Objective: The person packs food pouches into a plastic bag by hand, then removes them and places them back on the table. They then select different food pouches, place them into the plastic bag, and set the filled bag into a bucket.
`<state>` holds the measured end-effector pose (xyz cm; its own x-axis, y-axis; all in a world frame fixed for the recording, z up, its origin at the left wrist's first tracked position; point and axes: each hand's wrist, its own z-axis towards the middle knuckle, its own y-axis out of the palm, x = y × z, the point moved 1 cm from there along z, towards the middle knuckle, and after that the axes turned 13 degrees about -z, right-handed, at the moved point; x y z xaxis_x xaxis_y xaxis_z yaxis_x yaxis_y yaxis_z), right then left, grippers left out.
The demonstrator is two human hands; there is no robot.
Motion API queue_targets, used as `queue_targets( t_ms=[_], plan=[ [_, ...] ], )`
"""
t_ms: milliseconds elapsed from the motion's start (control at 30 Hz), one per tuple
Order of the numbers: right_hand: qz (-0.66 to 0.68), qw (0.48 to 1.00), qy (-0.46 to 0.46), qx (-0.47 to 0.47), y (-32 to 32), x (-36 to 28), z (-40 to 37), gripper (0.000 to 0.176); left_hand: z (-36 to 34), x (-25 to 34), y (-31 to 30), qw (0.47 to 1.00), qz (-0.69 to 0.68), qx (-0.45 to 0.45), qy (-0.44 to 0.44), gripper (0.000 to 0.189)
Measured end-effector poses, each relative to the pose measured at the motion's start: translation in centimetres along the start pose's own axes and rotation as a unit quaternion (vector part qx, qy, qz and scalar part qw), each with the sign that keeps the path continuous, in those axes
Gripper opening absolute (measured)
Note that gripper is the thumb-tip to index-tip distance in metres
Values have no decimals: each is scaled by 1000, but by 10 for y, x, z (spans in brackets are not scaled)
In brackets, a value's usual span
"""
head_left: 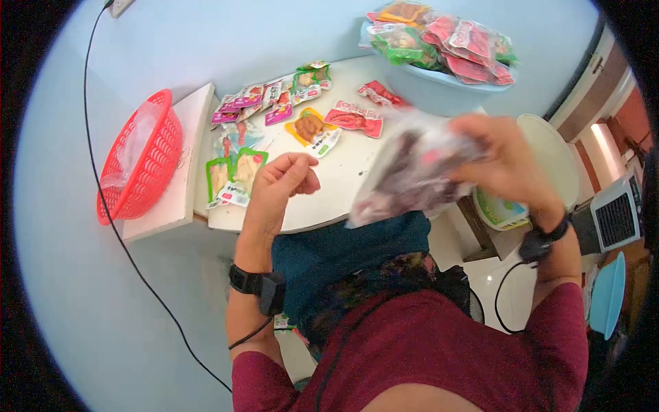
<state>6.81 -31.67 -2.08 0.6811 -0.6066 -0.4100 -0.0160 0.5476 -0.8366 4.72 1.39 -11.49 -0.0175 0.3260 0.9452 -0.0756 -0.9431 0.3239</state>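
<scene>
My right hand (504, 161) grips the upper right edge of a clear plastic bag of dark food (419, 168), held tilted above the table's front edge. The bag is blurred, with a pink spot on it. My left hand (292, 175) is raised over the table with curled fingers and nothing visible in them. Nearest to it lie green-edged food packets (237, 172) and a yellow food packet (312, 130). Behind the bag is a red-and-white food packet (353, 118).
A red basket (147, 154) with clear plastic inside leans at the left. At the back right, a blue tub (439, 82) is heaped with packets. Purple packets (247, 96) lie at the table's back. A lidded bucket (549, 147) stands right. A black cable (103, 165) runs down the left wall.
</scene>
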Motion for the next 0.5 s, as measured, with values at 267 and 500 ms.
queue_targets(
  t_ms=[267,500],
  plan=[
    [104,942,284,147,-154,112,-101,35,10,-64,9,986,155,46,28,23],
    [-181,852,491,33,-150,240,-153,28,10,-80,5,973,185,122,64,21]
  ],
)
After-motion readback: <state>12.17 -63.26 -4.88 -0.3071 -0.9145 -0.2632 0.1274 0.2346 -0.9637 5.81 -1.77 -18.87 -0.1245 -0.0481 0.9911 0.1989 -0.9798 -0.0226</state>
